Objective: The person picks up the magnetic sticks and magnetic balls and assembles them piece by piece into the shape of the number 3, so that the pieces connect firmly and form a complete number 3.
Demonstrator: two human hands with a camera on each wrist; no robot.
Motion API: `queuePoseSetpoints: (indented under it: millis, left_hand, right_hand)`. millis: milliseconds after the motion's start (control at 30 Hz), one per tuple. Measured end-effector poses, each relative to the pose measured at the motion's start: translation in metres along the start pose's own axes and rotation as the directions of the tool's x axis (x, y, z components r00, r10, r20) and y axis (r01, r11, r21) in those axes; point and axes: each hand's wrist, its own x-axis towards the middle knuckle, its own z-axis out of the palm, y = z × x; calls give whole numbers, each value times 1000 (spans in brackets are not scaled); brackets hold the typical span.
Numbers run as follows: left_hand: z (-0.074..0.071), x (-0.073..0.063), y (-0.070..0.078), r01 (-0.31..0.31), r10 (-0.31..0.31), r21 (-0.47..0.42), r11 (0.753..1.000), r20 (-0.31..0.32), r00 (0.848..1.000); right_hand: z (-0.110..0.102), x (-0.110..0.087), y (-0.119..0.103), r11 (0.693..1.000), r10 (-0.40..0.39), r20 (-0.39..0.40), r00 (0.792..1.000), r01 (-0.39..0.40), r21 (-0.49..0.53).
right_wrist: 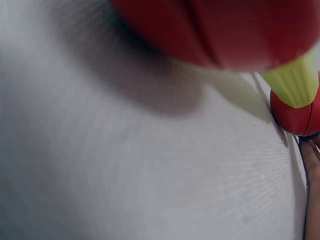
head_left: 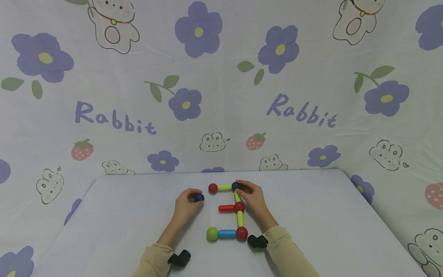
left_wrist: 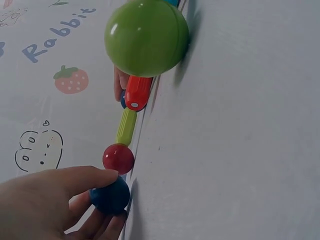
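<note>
My left hand [head_left: 187, 204] pinches a loose dark blue ball [head_left: 199, 197] between thumb and fingers, left of a ball-and-rod figure on the table. With its fingers at the figure's far right corner, my right hand [head_left: 254, 198] grips another dark blue ball [head_left: 235, 186]. A yellow-green rod [head_left: 225, 187] runs left from there to a red ball [head_left: 212, 188]. Down the right side, yellow-green rods link a middle red ball [head_left: 239, 207] and a near red ball [head_left: 242, 233]. A red rod [head_left: 226, 208] sticks out leftward. The blue rod [head_left: 227, 233] ends at a green ball [head_left: 212, 234].
The white table [head_left: 131, 215] stands against a cloth [head_left: 221, 77] printed with flowers and rabbits. Dark wrist-worn pieces, one on the left cuff [head_left: 179, 259] and one on the right cuff [head_left: 257, 241], sit near the table surface. The right one is close to the near red ball.
</note>
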Motion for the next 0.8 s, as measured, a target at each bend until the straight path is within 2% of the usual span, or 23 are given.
queuePoseSetpoints:
  millis: [133, 367, 600, 800]
  left_hand:
    - [1, -1, -2, -22, 23, -24, 999, 56, 998]
    - [4, -2, -5, -67, 79, -76, 995, 163, 983]
    - [6, -1, -5, -101, 131, -133, 986, 245, 961]
    - [6, -3, -5, -127, 163, -131, 983, 316, 935]
  right_hand:
    - [0, 0, 0, 1000, -6, 0, 1000, 6, -2]
    - [4, 15, 35, 1000, -4, -39, 999, 3, -3]
    - [4, 17, 36, 1000, 4, -49, 999, -5, -7]
    - [4, 15, 31, 1000, 10, -40, 999, -10, -10]
